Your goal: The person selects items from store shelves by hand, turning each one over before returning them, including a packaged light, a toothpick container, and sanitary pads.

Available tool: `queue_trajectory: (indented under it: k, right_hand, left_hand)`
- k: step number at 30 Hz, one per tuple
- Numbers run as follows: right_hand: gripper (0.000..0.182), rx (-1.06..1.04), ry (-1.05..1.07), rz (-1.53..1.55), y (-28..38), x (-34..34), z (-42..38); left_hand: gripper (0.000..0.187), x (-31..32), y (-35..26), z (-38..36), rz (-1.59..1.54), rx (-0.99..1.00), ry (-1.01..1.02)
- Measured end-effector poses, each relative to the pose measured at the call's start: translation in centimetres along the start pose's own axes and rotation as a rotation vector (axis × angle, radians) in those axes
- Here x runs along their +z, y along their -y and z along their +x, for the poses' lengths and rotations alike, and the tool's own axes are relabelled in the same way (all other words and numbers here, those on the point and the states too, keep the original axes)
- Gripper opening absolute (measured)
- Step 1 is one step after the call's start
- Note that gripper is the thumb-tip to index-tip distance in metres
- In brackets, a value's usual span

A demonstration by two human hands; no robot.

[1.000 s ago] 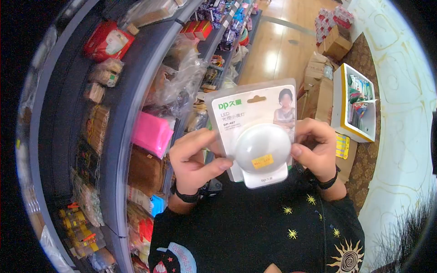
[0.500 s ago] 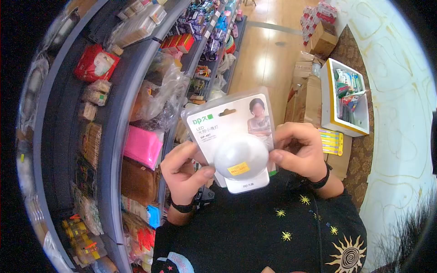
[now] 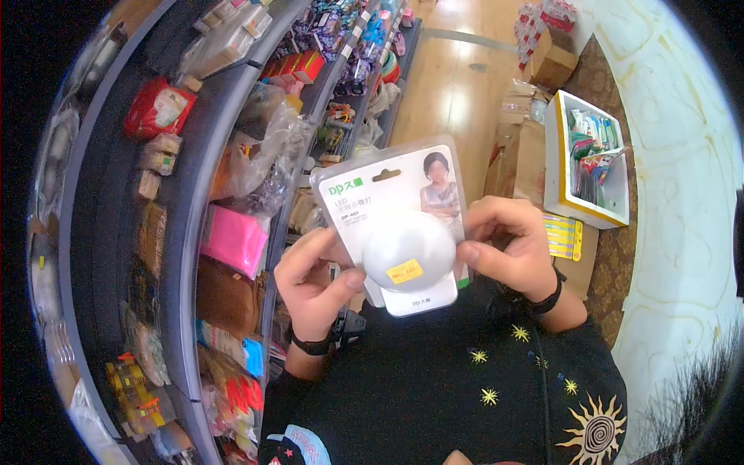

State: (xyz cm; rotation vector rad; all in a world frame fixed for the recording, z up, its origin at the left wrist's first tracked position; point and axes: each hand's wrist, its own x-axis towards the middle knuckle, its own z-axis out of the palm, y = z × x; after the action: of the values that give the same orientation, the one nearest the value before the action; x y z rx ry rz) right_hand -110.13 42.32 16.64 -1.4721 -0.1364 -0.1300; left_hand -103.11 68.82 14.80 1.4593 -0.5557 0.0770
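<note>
A blister-packed LED night light (image 3: 409,252), with a round white dome and a yellow price sticker, is held up in front of the chest, tilted slightly. The card behind it bears green lettering, a hang hole and a picture of a person. My left hand (image 3: 316,277) pinches the pack's left edge between thumb and fingers. On the right edge, my right hand (image 3: 508,248) grips it the same way, thumb near the dome. Both hands wear dark wristbands.
Shelves (image 3: 205,155) on the left hold a pink package (image 3: 235,239), a red package (image 3: 160,108) and bagged goods. To the right are a white foam box (image 3: 556,167) of packets, a yellow pack (image 3: 563,236) and cardboard boxes (image 3: 552,60). Wooden floor (image 3: 449,93) lies ahead.
The pack has risen slightly in view, with both hands still holding it. The shelves have shifted a little to the left as the view moved.
</note>
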Motion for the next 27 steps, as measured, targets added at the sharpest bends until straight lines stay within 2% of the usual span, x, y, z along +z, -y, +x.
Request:
queue_trajectory:
  k: [4,11,13,17,22,26,27]
  right_hand:
    - [0.019,0.063,0.012,0.034,0.2,-0.6,0.2]
    - [0.02,0.115,0.079,0.056,-0.8,-0.8,0.9]
    - [0.02,0.191,0.09,0.15,-1.2,-0.4,1.0]
    - [0.019,0.196,0.147,0.142,-2.2,-0.2,1.8]
    - [0.018,0.231,0.157,0.208,-2.9,0.8,2.7]
    - [0.018,0.206,0.167,0.183,-3.1,1.2,3.1]
    - [0.027,0.259,0.176,0.173,-3.1,1.1,3.3]
  left_hand:
    - [0.056,0.1,-0.3,-0.4,0.023,-0.047,0.029]
    - [0.056,0.7,-1.3,0.1,0.125,0.064,0.047]
    - [0.058,0.2,-1.7,-0.4,0.161,0.025,0.058]
    - [0.056,0.3,-1.7,-0.9,0.163,0.009,-0.015]
    - [0.053,-0.2,-1.9,-1.6,0.119,-0.17,-0.1]
    - [0.053,-0.5,-1.5,-1.8,0.095,-0.194,-0.157]
    - [0.052,-0.5,-1.5,-1.7,0.091,-0.196,-0.164]
